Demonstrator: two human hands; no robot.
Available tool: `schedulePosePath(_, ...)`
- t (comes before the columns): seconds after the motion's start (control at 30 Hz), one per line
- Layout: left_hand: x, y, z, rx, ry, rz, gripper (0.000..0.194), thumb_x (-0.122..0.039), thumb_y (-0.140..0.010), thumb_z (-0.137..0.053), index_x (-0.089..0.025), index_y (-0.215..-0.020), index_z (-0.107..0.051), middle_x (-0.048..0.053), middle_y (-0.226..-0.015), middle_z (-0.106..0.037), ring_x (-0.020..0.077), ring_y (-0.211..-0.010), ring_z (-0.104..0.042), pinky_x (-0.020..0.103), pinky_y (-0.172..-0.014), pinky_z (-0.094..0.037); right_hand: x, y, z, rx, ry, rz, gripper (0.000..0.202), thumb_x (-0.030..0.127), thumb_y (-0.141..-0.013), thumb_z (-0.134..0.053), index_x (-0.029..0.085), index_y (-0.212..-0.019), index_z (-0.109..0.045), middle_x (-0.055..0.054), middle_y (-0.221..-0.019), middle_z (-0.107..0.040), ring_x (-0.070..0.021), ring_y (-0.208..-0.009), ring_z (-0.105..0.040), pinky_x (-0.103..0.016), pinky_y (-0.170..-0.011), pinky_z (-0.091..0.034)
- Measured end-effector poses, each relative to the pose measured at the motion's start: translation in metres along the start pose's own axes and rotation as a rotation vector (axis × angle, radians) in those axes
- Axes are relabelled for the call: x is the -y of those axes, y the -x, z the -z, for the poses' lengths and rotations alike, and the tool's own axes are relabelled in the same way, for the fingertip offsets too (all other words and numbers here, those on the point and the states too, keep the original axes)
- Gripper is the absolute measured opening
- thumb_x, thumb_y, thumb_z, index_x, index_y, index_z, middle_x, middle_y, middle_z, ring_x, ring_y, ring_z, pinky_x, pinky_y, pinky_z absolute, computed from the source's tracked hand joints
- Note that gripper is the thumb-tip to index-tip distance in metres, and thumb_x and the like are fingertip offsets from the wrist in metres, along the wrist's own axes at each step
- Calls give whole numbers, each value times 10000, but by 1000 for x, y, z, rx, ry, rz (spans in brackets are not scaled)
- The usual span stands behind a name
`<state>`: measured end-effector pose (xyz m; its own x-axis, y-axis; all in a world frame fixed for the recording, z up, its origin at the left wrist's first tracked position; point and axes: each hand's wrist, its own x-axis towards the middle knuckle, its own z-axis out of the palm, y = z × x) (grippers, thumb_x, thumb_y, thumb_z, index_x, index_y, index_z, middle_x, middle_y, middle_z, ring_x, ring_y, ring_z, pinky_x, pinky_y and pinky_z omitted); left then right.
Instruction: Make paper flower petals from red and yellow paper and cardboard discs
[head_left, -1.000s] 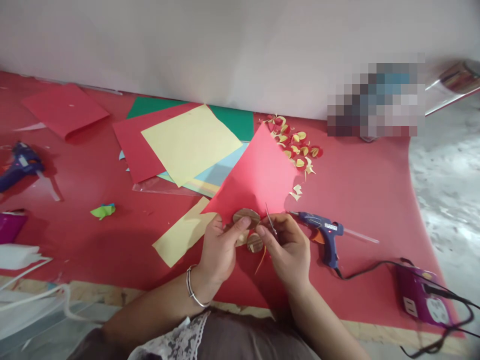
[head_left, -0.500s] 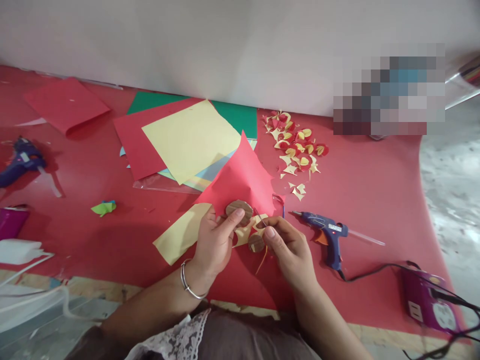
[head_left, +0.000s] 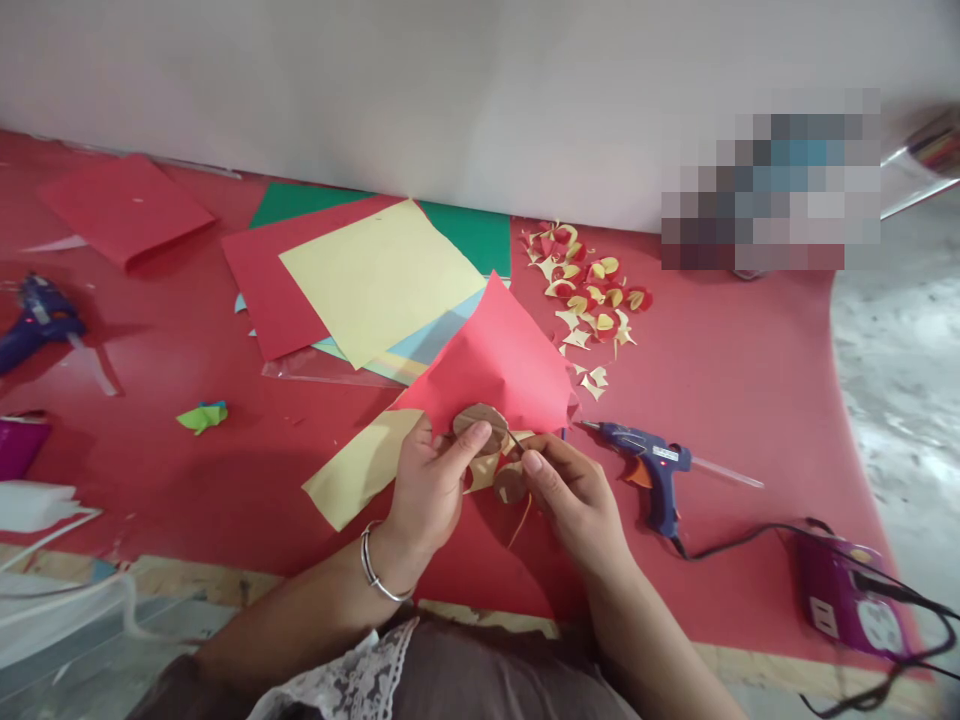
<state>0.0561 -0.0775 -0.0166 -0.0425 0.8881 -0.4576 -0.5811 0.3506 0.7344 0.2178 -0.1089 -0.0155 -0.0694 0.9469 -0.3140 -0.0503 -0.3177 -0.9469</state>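
Observation:
My left hand (head_left: pixel 427 485) is closed, its thumb pressing a round brown cardboard disc (head_left: pixel 474 422) flat against a sheet of bright red paper (head_left: pixel 499 345). The paper is raised off the table and bulges upward toward a far corner. My right hand (head_left: pixel 574 490) pinches a thin dark pointed tool (head_left: pixel 514 441), with its tip at the right edge of the disc; what kind of tool cannot be made out. Below, between the hands, lies a smaller brown disc (head_left: pixel 510 486) beside cut yellow paper. A pale yellow strip (head_left: pixel 356 470) lies left of my left hand.
A blue hot glue gun (head_left: pixel 651 460) rests to the right, wired to a purple power box (head_left: pixel 847 590). Another glue gun (head_left: pixel 41 320) is at the far left. Behind are stacked colored sheets (head_left: pixel 379 275) and a pile of red and yellow paper cutouts (head_left: pixel 592 285).
The red paper has shifted and turned slightly to the right under the disc. The tool tip in my right hand has moved slightly along the disc's right edge.

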Motion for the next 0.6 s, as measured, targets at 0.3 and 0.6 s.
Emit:
schedulePosePath(0.3, -3, 2, -4, 49, -9, 51, 410, -320, -706, -1007, -171, -790, -634, 6, -763, -761, 153, -756, -732, 251, -742, -597, 2, 1, 0, -50, -2, 40, 418, 566, -1022, -699, 197, -825, -706, 16, -605, -624, -97, -516, -512, -236, -552, -440)
schedulePosePath(0.6, -11, 6, -9, 133, -41, 72, 349, -349, -714, -1002, -152, -822, -735, -6, -692, -722, 135, -670, -700, 207, -620, -573, 5, 0, 2, -62, 58, 47, 432, 582, -1010, -699, 200, -810, -711, 11, -587, -616, -116, -527, -529, -240, -526, -427)
